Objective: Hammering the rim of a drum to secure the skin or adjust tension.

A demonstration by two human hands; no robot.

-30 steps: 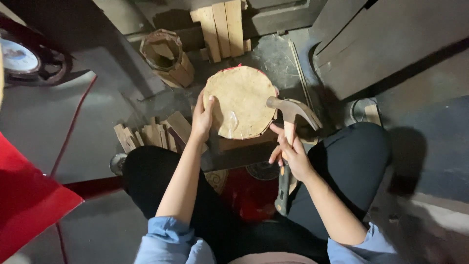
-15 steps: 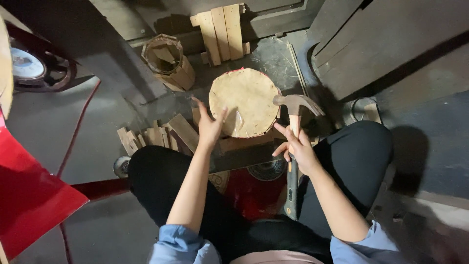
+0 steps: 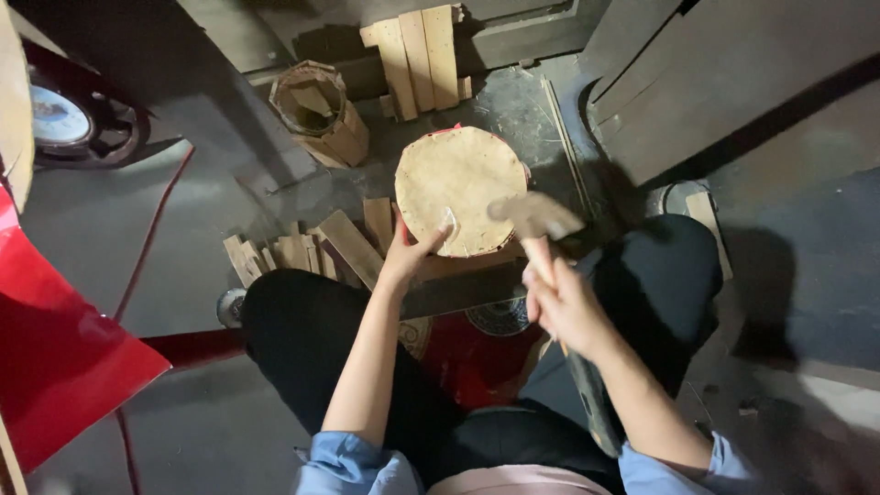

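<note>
on the dark workshop floor [image 3: 513, 101], between the seated person's knees, stands one round drum-like piece [image 3: 460, 188] with a pale, stretched top and a red edge showing at its rim. the left hand [image 3: 414, 253] rests against its near-left side, fingers together and curled over the rim, the fingertips [image 3: 444, 229] just touching the pale top. the right hand [image 3: 566, 307] is wrapped tight around the handle of one hammer [image 3: 536, 220], fingers pressed together in a fist; the hammer's head is blurred and hangs over the near-right edge of the round top, whether touching it i cannot tell. the handle's dark end sticks out below the wrist, over the right thigh.

left of the drum piece, a loose heap of short wooden slats [image 3: 302, 247] lies on the floor, too jumbled to count. beyond it, toward the far side, are one small wooden barrel form [image 3: 321, 112], tilted on its side, and one panel of three joined boards [image 3: 417, 60]. a red sheet [image 3: 55, 357] fills the near-left corner of the view.
</note>
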